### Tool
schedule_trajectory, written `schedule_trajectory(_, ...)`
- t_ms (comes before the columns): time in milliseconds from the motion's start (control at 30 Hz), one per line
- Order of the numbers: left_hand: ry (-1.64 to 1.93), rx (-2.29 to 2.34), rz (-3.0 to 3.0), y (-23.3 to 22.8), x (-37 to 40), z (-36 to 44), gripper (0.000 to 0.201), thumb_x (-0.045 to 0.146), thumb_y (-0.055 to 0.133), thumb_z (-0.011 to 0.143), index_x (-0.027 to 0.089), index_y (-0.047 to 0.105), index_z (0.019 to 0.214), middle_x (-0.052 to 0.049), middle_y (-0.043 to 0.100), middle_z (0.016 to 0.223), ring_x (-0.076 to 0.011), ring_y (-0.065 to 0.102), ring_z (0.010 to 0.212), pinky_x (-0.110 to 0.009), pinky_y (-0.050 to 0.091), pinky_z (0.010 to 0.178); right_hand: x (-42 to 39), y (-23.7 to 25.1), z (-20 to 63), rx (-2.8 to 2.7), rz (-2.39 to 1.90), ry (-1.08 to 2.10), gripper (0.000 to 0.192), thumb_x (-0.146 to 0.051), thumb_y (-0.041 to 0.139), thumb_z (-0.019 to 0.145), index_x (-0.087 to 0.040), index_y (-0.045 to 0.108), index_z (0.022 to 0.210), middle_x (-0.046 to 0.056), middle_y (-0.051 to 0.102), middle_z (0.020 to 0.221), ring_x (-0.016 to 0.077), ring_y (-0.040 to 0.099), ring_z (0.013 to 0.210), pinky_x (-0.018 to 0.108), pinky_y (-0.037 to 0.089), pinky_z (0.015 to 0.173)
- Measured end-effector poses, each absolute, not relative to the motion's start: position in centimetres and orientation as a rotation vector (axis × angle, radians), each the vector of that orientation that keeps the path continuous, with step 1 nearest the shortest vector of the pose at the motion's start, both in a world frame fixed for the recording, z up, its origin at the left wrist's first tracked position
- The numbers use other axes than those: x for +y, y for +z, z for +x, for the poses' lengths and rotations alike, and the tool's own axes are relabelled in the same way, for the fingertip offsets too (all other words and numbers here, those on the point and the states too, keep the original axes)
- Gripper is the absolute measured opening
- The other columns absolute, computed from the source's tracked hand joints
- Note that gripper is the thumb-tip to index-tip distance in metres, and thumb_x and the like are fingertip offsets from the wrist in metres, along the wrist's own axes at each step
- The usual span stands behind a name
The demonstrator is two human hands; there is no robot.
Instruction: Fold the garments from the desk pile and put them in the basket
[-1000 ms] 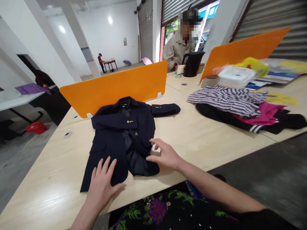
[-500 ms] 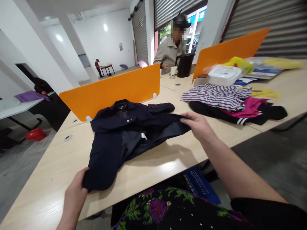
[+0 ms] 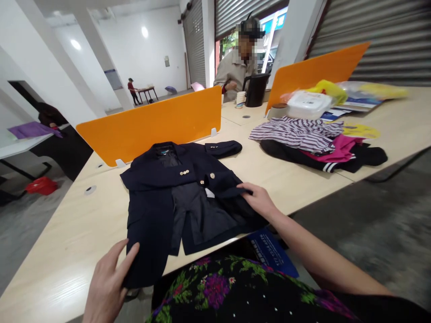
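A dark navy blazer (image 3: pixel 148 220) lies spread on the table, its grey lining showing in the middle and gold buttons on its front. One sleeve is folded across the chest; the other stretches out to the right. My right hand (image 3: pixel 257 197) pinches the edge of the right front panel, which is bent inward. At the lower left corner of the blazer is my left hand (image 3: pixel 109 273), thumb and fingers apart, its fingertips at the cloth. Part of the hem hangs at the table's near edge.
Clothes (image 3: pixel 296 139), striped, pink and black, lie to the right. Behind them are a plastic box (image 3: pixel 308 104) and bags. Orange dividers (image 3: pixel 151 123) stand along the table (image 3: pixel 63 242). Across it, a person (image 3: pixel 232 72) stands by a black jug (image 3: pixel 256 89) and paper cups.
My right hand has brought the right front panel inward and down, uncovering more lining and buttons. My left hand has loosened from the corner; the blazer's hem now lies nearer to me.
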State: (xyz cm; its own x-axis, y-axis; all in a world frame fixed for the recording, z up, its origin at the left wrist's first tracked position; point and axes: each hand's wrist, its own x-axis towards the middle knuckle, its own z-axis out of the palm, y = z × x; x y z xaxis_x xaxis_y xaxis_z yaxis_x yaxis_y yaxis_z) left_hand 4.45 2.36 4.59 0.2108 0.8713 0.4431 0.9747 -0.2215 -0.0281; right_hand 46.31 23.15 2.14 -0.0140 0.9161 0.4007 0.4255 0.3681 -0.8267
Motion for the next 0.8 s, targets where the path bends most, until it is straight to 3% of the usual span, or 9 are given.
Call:
schedule_trajectory(100, -0.499, -1.477, -2.394, 6.6, 3.2, 5.3, 0.051, 0.005, 0.037, 0.078, 0.029, 0.061, 0.116, -0.007, 0.062, 0.122, -0.0234, 0.057, 0.114, -0.037, 0.043, 0.095, 23.8, 6.6, 45.9, -1.612, -1.094, 0.574, 0.019, -0.029, 0.055, 0.077, -0.021, 0.068, 0.089, 0.003, 0.07, 0.095, 0.0232, 0.064, 0.096, 0.041, 0.047, 0.092)
schedule_trajectory(167, -0.698, -1.629, -2.342, 8.3, 4.1, 5.7, 0.037, 0.011, 0.04, 0.08, 0.024, 0.065, 0.104, -0.005, 0.068, 0.104, -0.0185, 0.063, 0.097, -0.029, 0.048, 0.085, 24.0, 10.0, 45.5, -1.565, -0.983, 0.597, 0.021, -0.034, 0.057, 0.081, -0.02, 0.067, 0.093, 0.003, 0.069, 0.096, 0.0221, 0.063, 0.095, 0.038, 0.048, 0.09)
schedule_trajectory(233, -1.029, -1.97, -1.929, 10.1, 4.9, 6.3, 0.024, 0.023, 0.044, 0.083, 0.021, 0.064, 0.097, -0.003, 0.068, 0.089, -0.017, 0.063, 0.082, -0.026, 0.05, 0.072, 23.4, 12.3, 44.8, -1.474, -0.901, 0.595, 0.025, -0.038, 0.055, 0.085, -0.02, 0.065, 0.098, 0.003, 0.068, 0.095, 0.0209, 0.063, 0.094, 0.036, 0.049, 0.086)
schedule_trajectory(300, -1.262, -2.209, -1.422, 11.3, 5.4, 7.3, 0.029, 0.038, 0.045, 0.085, 0.018, 0.062, 0.095, -0.003, 0.065, 0.081, -0.0179, 0.061, 0.076, -0.026, 0.049, 0.067, 22.2, 13.1, 43.8, -1.466, -0.855, 0.566, 0.028, -0.041, 0.051, 0.089, -0.021, 0.064, 0.104, 0.003, 0.067, 0.097, 0.02, 0.062, 0.094, 0.034, 0.049, 0.084)
schedule_trajectory(367, -1.224, -2.353, -1.398, 11.5, 5.6, 8.6, 0.034, 0.046, 0.045, 0.084, 0.017, 0.062, 0.09, -0.002, 0.062, 0.073, -0.0182, 0.059, 0.071, -0.026, 0.047, 0.063, 20.6, 12.2, 42.4, -1.718, -0.817, 0.633, 0.031, -0.042, 0.049, 0.091, -0.021, 0.064, 0.109, 0.004, 0.067, 0.097, 0.0193, 0.062, 0.093, 0.031, 0.049, 0.081)
schedule_trajectory(433, -0.895, -2.451, -1.839, 10.7, 5.3, 9.7, 0.024, 0.04, 0.049, 0.08, 0.02, 0.061, 0.086, 0.001, 0.061, 0.068, -0.0162, 0.058, 0.065, -0.024, 0.046, 0.059, 19.1, 10.3, 41.2, -2.184, -0.744, 0.807, 0.036, -0.044, 0.051, 0.09, -0.02, 0.064, 0.113, 0.006, 0.067, 0.096, 0.0191, 0.062, 0.089, 0.029, 0.049, 0.076)
schedule_trajectory(567, -0.365, -2.279, -2.327, 7.3, 3.6, 10.3, 0.025, 0.025, 0.051, 0.075, 0.023, 0.057, 0.099, -0.001, 0.066, 0.095, -0.0175, 0.064, 0.083, -0.027, 0.049, 0.07, 17.7, 7.0, 41.0, -2.736, -0.659, 1.06, 0.053, -0.05, 0.061, 0.083, -0.017, 0.059, 0.124, 0.008, 0.064, 0.096, 0.0172, 0.061, 0.077, 0.027, 0.048, 0.069)
schedule_trajectory(700, -0.33, -2.052, -2.355, 4.1, 1.9, 9.9, 0.043, 0.026, 0.052, 0.076, 0.021, 0.056, 0.119, -0.01, 0.059, 0.125, -0.029, 0.055, 0.114, -0.041, 0.048, 0.087, 17.2, 6.4, 42.6, -2.658, -0.63, 1.039, 0.058, -0.047, 0.067, 0.079, -0.018, 0.055, 0.128, 0.008, 0.061, 0.105, 0.0184, 0.059, 0.09, 0.03, 0.047, 0.078)
schedule_trajectory(800, -0.587, -2.281, -2.238, 3.2, 2.1, 9.2, 0.039, 0.024, 0.043, 0.079, 0.021, 0.061, 0.115, -0.009, 0.063, 0.121, -0.0284, 0.057, 0.112, -0.044, 0.047, 0.093, 16.7, 5.9, 42.8, -2.829, -0.633, 0.755, 0.053, -0.037, 0.072, 0.076, -0.018, 0.058, 0.124, 0.012, 0.057, 0.12, 0.0257, 0.052, 0.109, 0.039, 0.042, 0.089)
